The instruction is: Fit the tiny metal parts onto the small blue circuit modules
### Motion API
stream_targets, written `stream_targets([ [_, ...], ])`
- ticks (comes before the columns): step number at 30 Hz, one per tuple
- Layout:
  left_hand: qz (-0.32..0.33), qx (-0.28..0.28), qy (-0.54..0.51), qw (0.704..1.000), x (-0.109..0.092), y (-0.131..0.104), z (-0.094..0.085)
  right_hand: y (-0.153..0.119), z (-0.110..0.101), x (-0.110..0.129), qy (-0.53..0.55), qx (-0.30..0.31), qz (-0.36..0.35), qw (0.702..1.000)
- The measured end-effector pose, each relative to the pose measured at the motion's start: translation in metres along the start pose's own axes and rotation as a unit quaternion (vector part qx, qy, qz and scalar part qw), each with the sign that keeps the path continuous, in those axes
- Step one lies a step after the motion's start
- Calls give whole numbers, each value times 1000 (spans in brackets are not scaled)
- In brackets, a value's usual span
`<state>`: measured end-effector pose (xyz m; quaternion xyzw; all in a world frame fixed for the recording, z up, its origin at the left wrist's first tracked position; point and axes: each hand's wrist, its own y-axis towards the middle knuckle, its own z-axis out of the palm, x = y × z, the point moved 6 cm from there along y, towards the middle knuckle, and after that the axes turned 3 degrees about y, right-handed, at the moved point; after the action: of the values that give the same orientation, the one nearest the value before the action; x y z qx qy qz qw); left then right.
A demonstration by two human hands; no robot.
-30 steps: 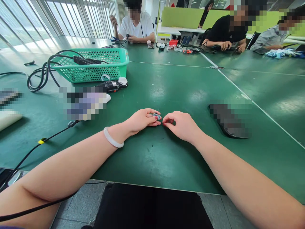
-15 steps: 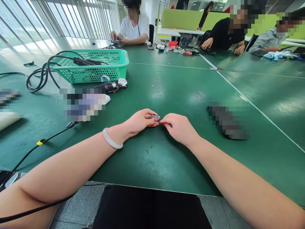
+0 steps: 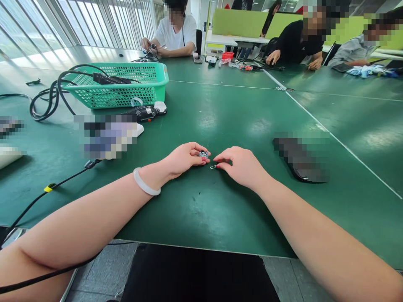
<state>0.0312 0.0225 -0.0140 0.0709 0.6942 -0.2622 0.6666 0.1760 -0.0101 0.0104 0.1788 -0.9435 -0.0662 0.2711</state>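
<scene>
My left hand (image 3: pixel 192 157), with red nails and a white bangle on its wrist, pinches a small silvery-blue cluster (image 3: pixel 203 154) between thumb and fingers. The cluster looks made of thin metal bits; its exact kind is too small to make out. Just to the right is my right hand (image 3: pixel 239 165), its thumb and fingertips together low over the green table. At its thumb tip sits a small pale rectangular loop (image 3: pixel 213 167), like a bit of bent wire, apparently held there. A short gap separates the two hands.
A green basket (image 3: pixel 162 84) with black cables stands at the back left, beside a black device (image 3: pixel 143 113). A blurred phone-like object (image 3: pixel 110 140) lies left of my hands, a dark flat object (image 3: pixel 299 161) at right. A cable (image 3: pixel 67 178) runs along my left arm. Several people sit across the table.
My right hand has drawn slightly away from the left, and the small pale loop now shows at its thumb. The left hand keeps its grip on the cluster. The view has shifted slightly.
</scene>
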Motion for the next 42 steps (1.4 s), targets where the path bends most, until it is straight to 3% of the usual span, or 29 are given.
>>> stream_targets([
  [4,1,10,0,1000,1,1,0,2,4,0,-16,28,-12,999],
  [9,-10,23,-15,1000,2,1,1,3,-14,-17,-8,-37,43,998],
  [12,-8,30,-7,999,1,0,2,3,-15,-26,-12,-33,74,997],
  [19,-4,33,20,999,2,1,3,8,3,-15,-20,2,16,1000],
  [27,11,39,34,999,2,1,4,-2,-11,7,57,-109,-3,992],
  [35,15,38,2,999,1,1,4,-6,-9,19,48,-159,-85,982],
  [42,9,53,-31,998,-1,0,6,-8,-14,21,99,-205,-80,971],
])
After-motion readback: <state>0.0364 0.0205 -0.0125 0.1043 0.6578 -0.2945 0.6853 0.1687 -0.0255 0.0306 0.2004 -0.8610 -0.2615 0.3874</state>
